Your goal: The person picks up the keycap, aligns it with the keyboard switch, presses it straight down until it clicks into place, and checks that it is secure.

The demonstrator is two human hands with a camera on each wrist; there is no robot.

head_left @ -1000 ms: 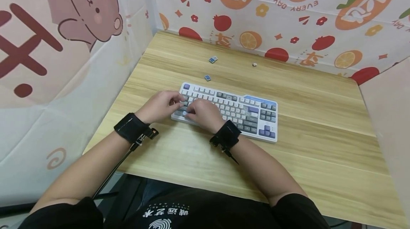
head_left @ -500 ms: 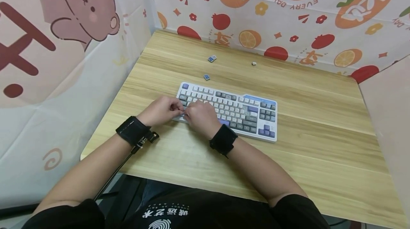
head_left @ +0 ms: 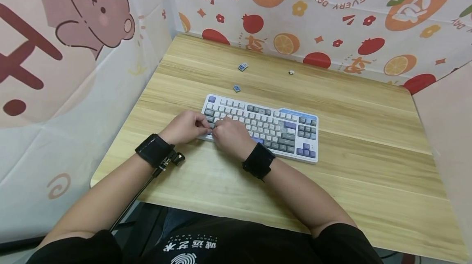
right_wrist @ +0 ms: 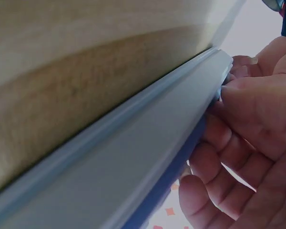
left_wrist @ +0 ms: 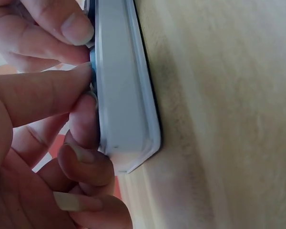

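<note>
A white-cased keyboard (head_left: 263, 126) with white, grey and purple keys lies tilted slightly on the desk. Both hands meet at its lower left corner. My left hand (head_left: 186, 128) has thumb and index finger bent together at the bottom row, pinching at a small light-blue keycap (left_wrist: 92, 62). From the other side my right hand (head_left: 233, 136) pinches at that same spot, its thumb and forefinger tips against the keycap. Fingers mostly cover the keycap. In the right wrist view, the other right fingers curl over the keyboard's front edge (right_wrist: 148, 138).
Behind the keyboard lie a small blue square piece (head_left: 237, 88), a blue-and-white piece (head_left: 242, 67) and a tiny white piece (head_left: 291, 72). The wooden desk (head_left: 368, 145) meets fruit-patterned cloth (head_left: 332, 18) at the back and a bear-print cloth (head_left: 121, 71) at left.
My right hand has shifted slightly left and down, and both hands' fingertips have come together at the keyboard's lower left corner. Over the last half second they barely move.
</note>
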